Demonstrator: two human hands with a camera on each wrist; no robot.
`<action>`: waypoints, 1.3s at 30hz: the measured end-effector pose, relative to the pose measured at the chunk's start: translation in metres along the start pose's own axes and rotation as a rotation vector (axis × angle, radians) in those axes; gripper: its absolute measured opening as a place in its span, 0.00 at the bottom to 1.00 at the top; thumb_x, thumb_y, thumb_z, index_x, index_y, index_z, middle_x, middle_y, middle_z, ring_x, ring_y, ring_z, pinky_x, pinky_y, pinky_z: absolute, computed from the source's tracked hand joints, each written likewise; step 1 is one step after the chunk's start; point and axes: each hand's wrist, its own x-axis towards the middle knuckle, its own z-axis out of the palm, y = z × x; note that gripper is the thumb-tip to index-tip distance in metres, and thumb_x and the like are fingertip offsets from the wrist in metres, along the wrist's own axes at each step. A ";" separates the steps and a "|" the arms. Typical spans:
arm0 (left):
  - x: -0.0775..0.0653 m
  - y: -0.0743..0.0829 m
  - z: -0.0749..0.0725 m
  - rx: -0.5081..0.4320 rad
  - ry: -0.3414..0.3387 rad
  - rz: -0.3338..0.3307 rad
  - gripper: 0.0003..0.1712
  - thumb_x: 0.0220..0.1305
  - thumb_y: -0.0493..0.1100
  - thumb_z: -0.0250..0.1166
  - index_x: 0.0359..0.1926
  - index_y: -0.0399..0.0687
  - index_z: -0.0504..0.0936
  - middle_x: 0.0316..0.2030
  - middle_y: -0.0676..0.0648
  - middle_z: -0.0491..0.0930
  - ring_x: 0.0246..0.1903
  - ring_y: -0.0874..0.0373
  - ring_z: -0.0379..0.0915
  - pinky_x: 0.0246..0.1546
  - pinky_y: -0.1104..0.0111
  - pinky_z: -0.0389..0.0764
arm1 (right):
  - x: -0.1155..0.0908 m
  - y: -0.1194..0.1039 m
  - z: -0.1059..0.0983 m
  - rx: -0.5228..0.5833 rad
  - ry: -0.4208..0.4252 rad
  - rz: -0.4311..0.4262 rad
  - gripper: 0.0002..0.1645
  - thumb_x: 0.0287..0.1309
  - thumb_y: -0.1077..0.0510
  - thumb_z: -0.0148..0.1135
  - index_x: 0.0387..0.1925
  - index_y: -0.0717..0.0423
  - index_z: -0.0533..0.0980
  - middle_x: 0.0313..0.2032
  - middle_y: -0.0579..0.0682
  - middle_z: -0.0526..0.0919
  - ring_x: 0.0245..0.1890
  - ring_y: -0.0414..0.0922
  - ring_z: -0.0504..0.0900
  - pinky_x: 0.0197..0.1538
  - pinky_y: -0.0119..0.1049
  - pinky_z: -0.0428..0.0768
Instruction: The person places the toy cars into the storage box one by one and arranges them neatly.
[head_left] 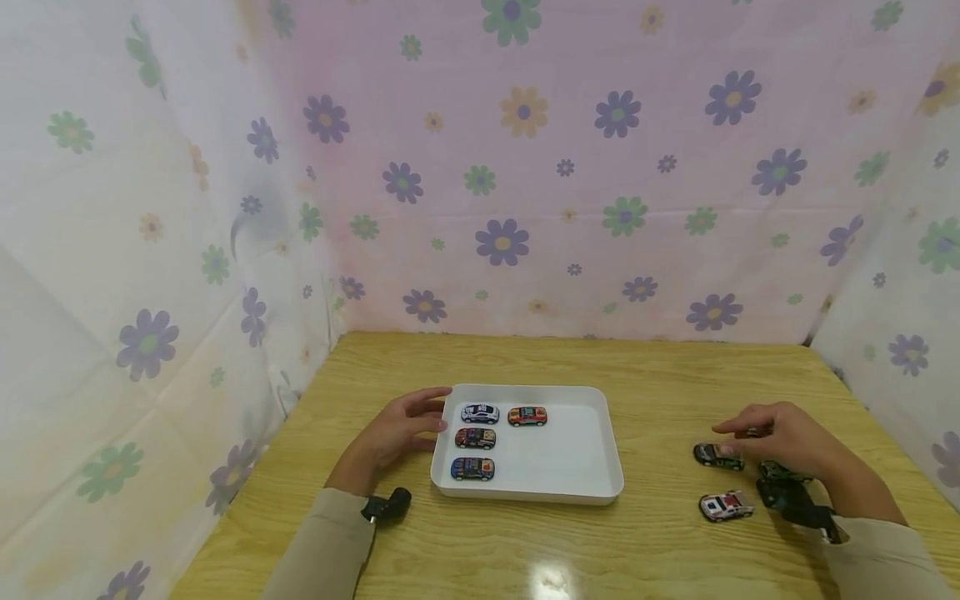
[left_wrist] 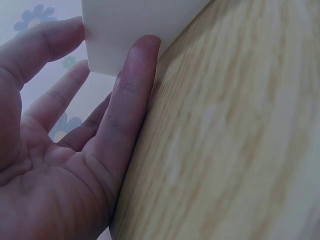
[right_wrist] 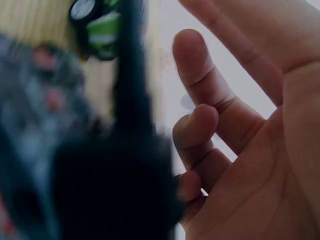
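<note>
My left hand [head_left: 397,429] is at the left wall of a white tray [head_left: 555,497]; in the left wrist view its fairly straight fingertips touch the tray's corner. Inside the tray sit a white toy car [head_left: 480,414], an orange-red toy car [head_left: 527,417], a dark red toy car [head_left: 476,438] and a blue toy car [head_left: 472,469]. To the right, my right hand [head_left: 798,442] hovers over loose toy cars, fingers loosely bent and holding nothing. Its fingertips overlap a black toy car [head_left: 708,455] in the head view. A green-and-black toy car [right_wrist: 104,32] shows in the right wrist view.
A white-and-red toy car [head_left: 725,506] lies in front of the right hand. Another dark green car [head_left: 780,472] is partly hidden beneath that wrist. Black wrist cameras hang at both cuffs. Flowered cloth [head_left: 570,275] encloses the wooden table [head_left: 465,550] behind and at the sides.
</note>
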 end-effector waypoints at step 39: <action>0.001 -0.003 -0.001 0.008 0.011 0.010 0.38 0.66 0.35 0.71 0.74 0.55 0.71 0.71 0.37 0.70 0.62 0.45 0.76 0.51 0.50 0.88 | 0.013 -0.013 0.009 -0.251 -0.097 0.166 0.14 0.56 0.45 0.77 0.43 0.43 0.90 0.43 0.44 0.88 0.37 0.34 0.81 0.35 0.32 0.80</action>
